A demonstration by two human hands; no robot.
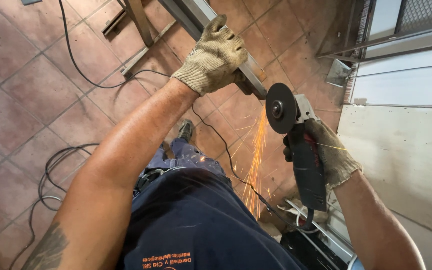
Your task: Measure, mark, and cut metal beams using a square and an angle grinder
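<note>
My gloved left hand (215, 56) clamps the grey steel tube (246, 67). My right hand (332, 152) grips the angle grinder (296, 135), sparks (256, 160) falling. Black cables (51, 170) cross the tiled floor (36, 90).

Metal bar (246, 65) and grinder disc (280, 107) block centre; tiled floor (41, 90) left open.

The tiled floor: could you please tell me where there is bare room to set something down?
Bare reddish floor tiles lie left of the left hand, between the looped black cable and the metal offcuts. It is crowded under the grey steel bar, where sparks fall from the black angle grinder in the right hand.
</note>
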